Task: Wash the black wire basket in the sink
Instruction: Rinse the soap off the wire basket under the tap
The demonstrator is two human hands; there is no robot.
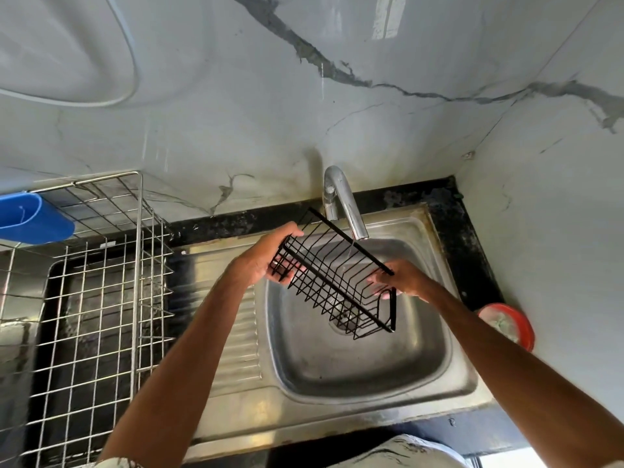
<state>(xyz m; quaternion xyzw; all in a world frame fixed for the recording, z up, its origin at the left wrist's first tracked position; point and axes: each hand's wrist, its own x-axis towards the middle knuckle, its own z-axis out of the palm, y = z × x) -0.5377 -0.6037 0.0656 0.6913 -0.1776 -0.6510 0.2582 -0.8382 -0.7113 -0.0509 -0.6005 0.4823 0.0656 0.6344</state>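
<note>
a pale marble wall (236, 113) with dark veins fills the back and right of the view. below it a stainless steel sink (371, 396) is set in a black counter (472, 251), with a ribbed drainboard on its left and a square basin on its right. left of the sink stands a silver wire dish rack (101, 298) over a dark tray; what lies in it cannot be made out. the black wire basket (337, 275) is held in the air above the basin, tilted, its far end just under the tap's spout and its near end above the drain (347, 324). nothing shows between its wires but the basin behind. the left hand (260, 261) grasps the basket's left end, fingers curled round the wires. the right hand (401, 282) holds the right end, with the fingers wrapped round the rim. the curved chrome tap (344, 201) rises at the back edge of the sink, and a thin thread of water falls from it into the basket. a blue plastic holder (30, 217) hangs at the rack's upper left edge, contents hidden. a red round tub (520, 325) sits on the counter in the right corner, with something pale inside that is too blurred to name.
</note>
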